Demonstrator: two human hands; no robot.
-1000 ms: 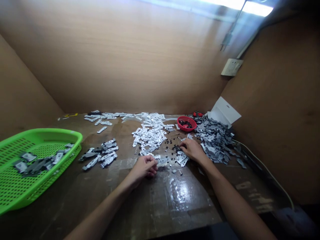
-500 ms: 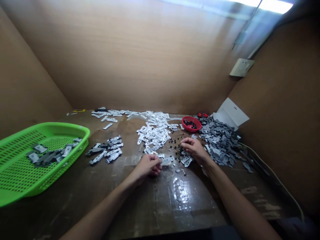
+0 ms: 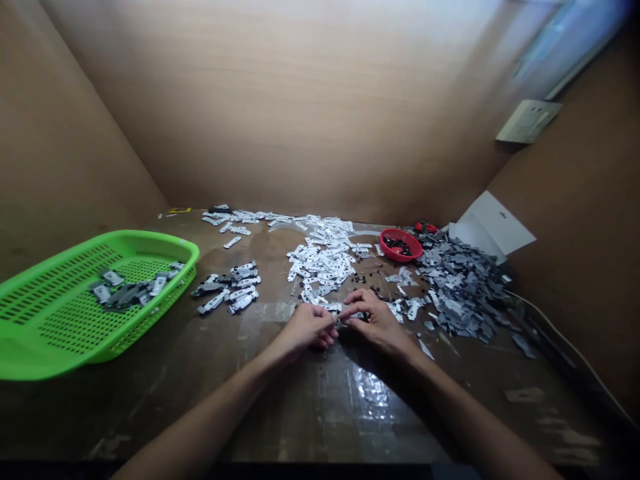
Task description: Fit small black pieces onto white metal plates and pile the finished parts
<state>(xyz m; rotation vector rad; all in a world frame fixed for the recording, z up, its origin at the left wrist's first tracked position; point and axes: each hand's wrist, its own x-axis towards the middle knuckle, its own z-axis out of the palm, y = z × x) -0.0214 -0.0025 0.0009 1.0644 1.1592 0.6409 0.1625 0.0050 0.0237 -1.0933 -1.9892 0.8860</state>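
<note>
My left hand (image 3: 311, 327) is closed in a pinch over the front middle of the table. My right hand (image 3: 374, 321) meets it from the right, thumb and forefinger brought together at the left fingertips. A small pale piece shows between the two hands, mostly hidden by the fingers. Just beyond them lies a heap of flat white toy car parts (image 3: 323, 263). Small black wheels (image 3: 361, 278), some on thin pins, are scattered beside that heap. To the left, several toy cars with dark wheels (image 3: 243, 295) lie in a group.
A green perforated basket (image 3: 193, 257) at the left holds several grey and white cars. A red bowl (image 3: 384, 248) of black pieces stands at the back right, beside a big pile of grey car parts (image 3: 463, 293). A white card (image 3: 503, 223) leans by the right wall; a cable (image 3: 560, 337) runs there.
My right hand has moved left and nearer, from the scattered black wheels to my left fingertips. My left hand stays pinched in about the same place. The camera view has shifted slightly.
</note>
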